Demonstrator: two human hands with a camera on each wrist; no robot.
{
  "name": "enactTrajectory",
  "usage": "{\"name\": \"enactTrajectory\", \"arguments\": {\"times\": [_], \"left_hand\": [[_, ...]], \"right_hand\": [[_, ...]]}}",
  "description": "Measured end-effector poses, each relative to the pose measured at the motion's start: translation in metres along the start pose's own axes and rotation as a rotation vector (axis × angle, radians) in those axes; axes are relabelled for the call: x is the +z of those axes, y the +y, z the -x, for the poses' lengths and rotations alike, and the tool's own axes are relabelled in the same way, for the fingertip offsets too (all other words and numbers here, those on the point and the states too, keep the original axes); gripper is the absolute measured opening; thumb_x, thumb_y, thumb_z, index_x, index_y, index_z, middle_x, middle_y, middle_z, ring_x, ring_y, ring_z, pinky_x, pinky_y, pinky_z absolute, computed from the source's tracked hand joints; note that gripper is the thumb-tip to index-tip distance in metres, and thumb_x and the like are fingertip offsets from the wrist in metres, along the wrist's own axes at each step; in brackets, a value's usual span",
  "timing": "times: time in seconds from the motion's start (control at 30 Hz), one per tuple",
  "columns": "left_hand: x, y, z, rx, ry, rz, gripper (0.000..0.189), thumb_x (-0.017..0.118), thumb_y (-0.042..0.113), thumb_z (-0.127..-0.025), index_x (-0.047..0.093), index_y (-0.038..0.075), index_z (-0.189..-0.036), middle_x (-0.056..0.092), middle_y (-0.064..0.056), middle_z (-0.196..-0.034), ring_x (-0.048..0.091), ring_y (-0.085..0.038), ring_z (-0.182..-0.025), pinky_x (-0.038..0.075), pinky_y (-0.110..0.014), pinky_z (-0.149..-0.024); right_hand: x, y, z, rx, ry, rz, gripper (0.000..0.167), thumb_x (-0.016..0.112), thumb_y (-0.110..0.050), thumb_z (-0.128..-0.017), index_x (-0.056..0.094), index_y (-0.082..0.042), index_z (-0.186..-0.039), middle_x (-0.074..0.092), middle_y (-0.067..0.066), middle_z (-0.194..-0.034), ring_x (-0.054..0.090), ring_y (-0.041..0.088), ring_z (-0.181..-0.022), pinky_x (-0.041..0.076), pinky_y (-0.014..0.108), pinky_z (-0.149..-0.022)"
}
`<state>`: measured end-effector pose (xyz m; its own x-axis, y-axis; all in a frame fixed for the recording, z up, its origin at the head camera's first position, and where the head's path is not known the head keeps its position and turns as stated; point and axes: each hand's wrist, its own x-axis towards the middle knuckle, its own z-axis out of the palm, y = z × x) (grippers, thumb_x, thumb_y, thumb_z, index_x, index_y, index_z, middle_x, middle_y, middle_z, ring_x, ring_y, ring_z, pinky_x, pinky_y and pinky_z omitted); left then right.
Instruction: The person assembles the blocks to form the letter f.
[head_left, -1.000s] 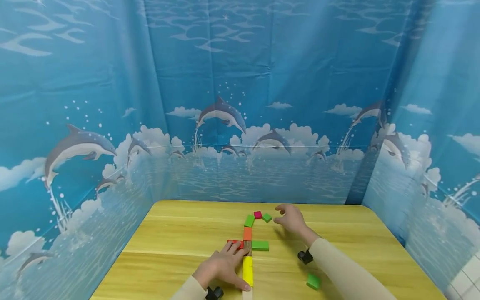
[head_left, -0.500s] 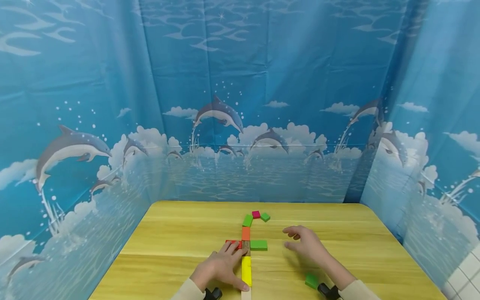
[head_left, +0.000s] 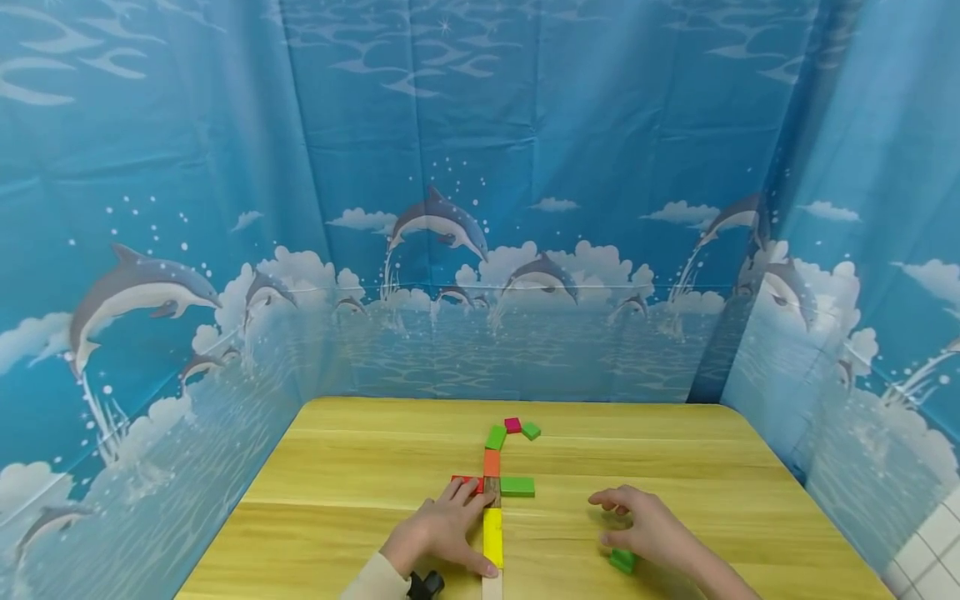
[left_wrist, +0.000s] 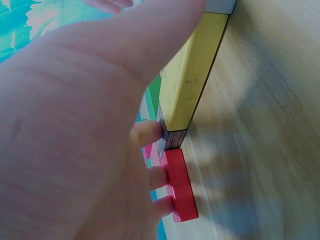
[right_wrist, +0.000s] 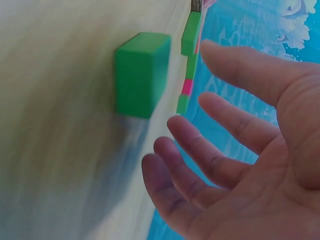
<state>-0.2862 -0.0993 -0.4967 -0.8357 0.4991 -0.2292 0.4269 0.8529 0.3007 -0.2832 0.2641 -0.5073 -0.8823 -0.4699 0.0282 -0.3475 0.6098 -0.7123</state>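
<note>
My left hand [head_left: 448,530] rests spread over a line of blocks. Its fingertips touch a red block [left_wrist: 181,186] and a dark brown block [head_left: 492,492]; its thumb lies by the joint of a yellow block [head_left: 492,537] and a pale block [head_left: 492,585]. My right hand [head_left: 651,525] hovers with spread, slightly bent fingers and holds nothing. Just below it is a loose green block [right_wrist: 140,75], apart from the fingers in the right wrist view and partly covered by the hand in the head view.
A long green block [head_left: 517,487] lies right of the brown one. Beyond are an orange block [head_left: 491,462], a tilted green block [head_left: 496,437], a magenta block [head_left: 512,425] and a small green block [head_left: 531,431]. A dolphin-print curtain [head_left: 480,358] hangs behind the wooden table [head_left: 360,467].
My right hand has moved away from the small green block at the far end, back toward me, to above the loose green block. The left hand has stayed in place.
</note>
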Motion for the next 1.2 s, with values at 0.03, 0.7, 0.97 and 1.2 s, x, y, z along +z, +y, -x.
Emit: {"name": "enactTrajectory", "arguments": {"times": [0.03,0.7,0.97,1.2], "left_hand": [[0.000,0.000,0.000,0.003,0.002,-0.002,0.102,0.074,0.073,-0.075,0.030,0.034,-0.158,0.021,-0.006,-0.166,0.017,-0.034,-0.151,0.034,-0.071,-0.102],[0.003,-0.006,-0.001,0.007,0.000,-0.003,0.104,0.072,0.076,-0.074,0.028,0.034,-0.159,0.019,-0.006,-0.166,0.016,-0.034,-0.151,0.033,-0.071,-0.103],[0.004,-0.004,0.000,-0.002,0.009,0.006,0.103,0.074,0.074,-0.074,0.030,0.035,-0.159,0.020,-0.005,-0.166,0.016,-0.033,-0.151,0.034,-0.071,-0.102],[0.003,-0.002,0.000,0.008,0.013,0.002,0.104,0.073,0.074,-0.074,0.030,0.035,-0.159,0.020,-0.005,-0.166,0.017,-0.034,-0.151,0.033,-0.071,-0.102]], "right_hand": [[0.000,0.002,0.002,0.000,-0.009,-0.007,0.054,0.083,-0.027,-0.085,0.064,-0.007,-0.132,0.066,0.009,-0.118,0.061,0.033,-0.102,0.053,0.050,-0.081],[0.003,0.018,0.021,0.057,-0.088,-0.060,0.055,0.088,-0.023,-0.078,0.067,-0.012,-0.128,0.062,0.000,-0.103,0.054,0.020,-0.087,0.048,0.030,-0.070],[0.001,0.021,0.023,0.059,-0.127,-0.090,0.049,0.089,-0.019,-0.077,0.071,-0.012,-0.122,0.060,0.003,-0.097,0.051,0.024,-0.082,0.044,0.030,-0.066],[0.000,0.021,0.026,0.075,-0.139,-0.108,0.046,0.088,-0.013,-0.076,0.072,-0.013,-0.120,0.059,0.005,-0.096,0.048,0.026,-0.079,0.041,0.030,-0.064]]}}
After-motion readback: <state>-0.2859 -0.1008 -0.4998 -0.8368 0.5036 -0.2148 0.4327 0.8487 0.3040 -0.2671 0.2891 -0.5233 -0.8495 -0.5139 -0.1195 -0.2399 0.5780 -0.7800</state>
